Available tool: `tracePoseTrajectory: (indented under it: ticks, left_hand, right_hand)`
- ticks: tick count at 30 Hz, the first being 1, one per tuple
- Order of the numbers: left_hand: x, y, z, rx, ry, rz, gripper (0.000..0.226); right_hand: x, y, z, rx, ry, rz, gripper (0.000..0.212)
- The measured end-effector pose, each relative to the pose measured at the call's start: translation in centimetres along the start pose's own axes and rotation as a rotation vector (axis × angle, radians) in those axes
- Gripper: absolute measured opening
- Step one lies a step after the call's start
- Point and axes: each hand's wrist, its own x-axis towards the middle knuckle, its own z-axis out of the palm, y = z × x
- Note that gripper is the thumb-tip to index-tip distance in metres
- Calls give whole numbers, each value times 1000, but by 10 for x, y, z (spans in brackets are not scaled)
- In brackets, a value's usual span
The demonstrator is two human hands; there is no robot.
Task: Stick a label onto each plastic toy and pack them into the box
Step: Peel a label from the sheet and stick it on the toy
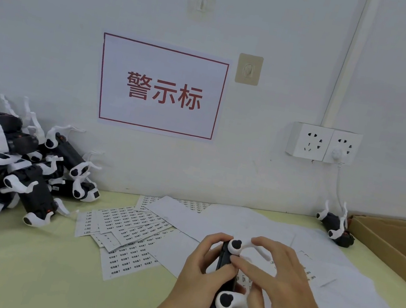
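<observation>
Left hand (201,260) curled round a black-and-white plastic toy (225,281), fingers wrapped over its dark body from the left side. Right hand (274,281) laid against the toy's right side, fingers mostly straight, index fingertip pressed on the body just below the upper white pod; impossible to tell whether a label sits under that fingertip. Toy held lengthwise above the table (16,270), low in the middle of the view: black body, rounded white pods with black caps at top and bottom, thin white blades jutting right, a white block at the near end. Under the hands, blank backing paper (360,301); to the left, fanned label sheets (128,224). Far left, a heap of like toys (11,170) against the wall (246,174). One more toy (335,225) near the cardboard box (394,239) at right.
</observation>
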Motion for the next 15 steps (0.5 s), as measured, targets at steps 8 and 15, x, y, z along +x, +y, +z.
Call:
tracePoseTrajectory:
  ticks: [8,15]
  left_hand:
    - [1,0,0,-50,-13,16,43]
    - [4,1,-2,-166,4,-9,31]
  right_hand:
    - [-3,-2,-2,-87,-61,-6,47]
    - [-5,-3,2,-33,30,-26,48]
